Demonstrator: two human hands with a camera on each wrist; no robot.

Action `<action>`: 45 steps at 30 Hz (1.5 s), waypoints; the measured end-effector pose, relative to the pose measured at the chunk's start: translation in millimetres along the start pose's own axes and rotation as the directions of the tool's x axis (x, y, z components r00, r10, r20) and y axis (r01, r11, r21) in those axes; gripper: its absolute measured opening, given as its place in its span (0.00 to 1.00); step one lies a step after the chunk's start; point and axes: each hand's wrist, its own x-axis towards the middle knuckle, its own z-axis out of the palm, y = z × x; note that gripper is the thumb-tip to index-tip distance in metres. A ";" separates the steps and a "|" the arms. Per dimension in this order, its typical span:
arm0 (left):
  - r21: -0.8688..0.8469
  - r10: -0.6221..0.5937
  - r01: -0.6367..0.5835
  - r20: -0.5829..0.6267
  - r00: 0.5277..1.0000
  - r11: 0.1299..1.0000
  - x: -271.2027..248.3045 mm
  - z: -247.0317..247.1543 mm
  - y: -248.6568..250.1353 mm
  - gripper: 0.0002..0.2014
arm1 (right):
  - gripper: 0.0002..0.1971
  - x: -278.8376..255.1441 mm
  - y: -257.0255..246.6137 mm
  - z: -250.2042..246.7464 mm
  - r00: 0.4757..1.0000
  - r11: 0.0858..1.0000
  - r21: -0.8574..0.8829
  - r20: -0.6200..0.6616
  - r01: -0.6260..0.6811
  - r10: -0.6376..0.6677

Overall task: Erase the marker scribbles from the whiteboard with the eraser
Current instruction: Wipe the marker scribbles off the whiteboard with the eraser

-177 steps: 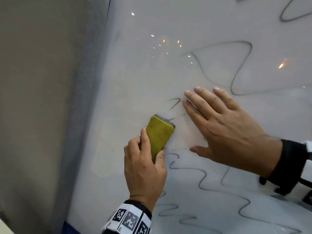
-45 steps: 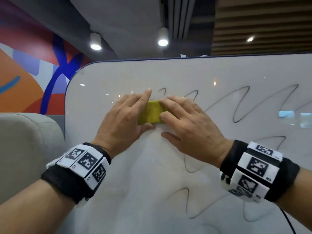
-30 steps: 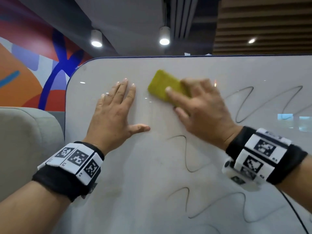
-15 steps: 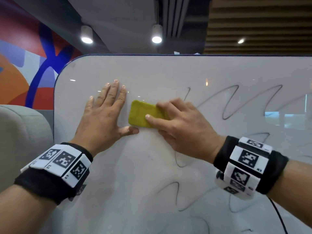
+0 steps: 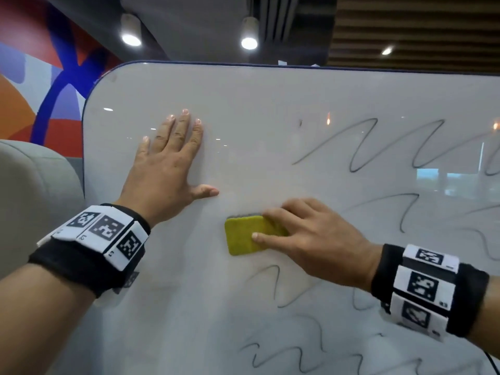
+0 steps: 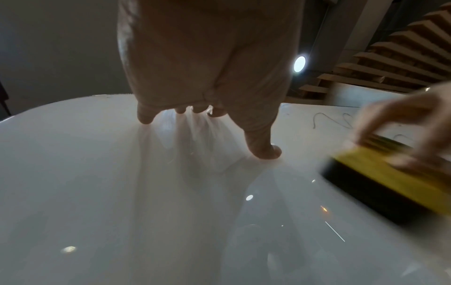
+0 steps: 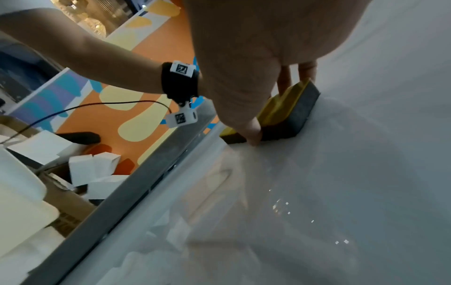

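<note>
An upright whiteboard [image 5: 243, 104] fills the head view. My right hand [image 5: 305, 236] grips a yellow eraser [image 5: 243, 236] with a dark felt face and presses it flat against the board near the centre. In the right wrist view the eraser [image 7: 288, 111] lies under my thumb and fingers. My left hand [image 5: 167, 163] lies flat on the board up and left of the eraser, fingers straight, thumb out. Black marker scribbles [image 5: 359, 147] run across the board's right side, and more scribbles [image 5: 273, 282] sit below the eraser. The eraser [image 6: 390, 183] looks blurred in the left wrist view.
The board's rounded top-left corner [image 5: 102, 77] and left edge [image 7: 136, 192] are close to my left hand. A grey cushioned seat back [image 5: 32, 190] stands left of the board. White boxes [image 7: 92, 169] lie on the floor beyond the edge.
My right hand has swept the eraser down and a little right across the board, wiping away scribbles near the top centre. The left hand stays flat on the board.
</note>
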 end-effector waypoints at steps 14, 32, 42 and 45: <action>-0.033 -0.025 0.026 0.016 1.000 0.999 -1.1 1.5 4.8 0.53 | 0.18 -7.9 -15.6 6.5 0.999 0.998 0.042 0.034 0.039 -0.041; 0.141 0.172 -0.172 0.015 0.985 0.975 -11.1 17.2 68.4 0.61 | 0.26 -6.7 110.9 -44.3 0.908 0.929 0.013 -0.209 -0.370 0.364; 0.124 0.129 -0.146 0.140 0.982 0.981 -9.0 10.0 90.8 0.61 | 0.20 -39.7 94.5 -38.0 0.989 0.992 -0.032 -0.087 -0.120 0.117; 0.120 0.125 -0.146 0.166 0.978 0.982 -6.4 10.0 103.6 0.60 | 0.25 -35.0 137.4 -55.9 0.895 0.918 0.013 -0.217 -0.397 0.390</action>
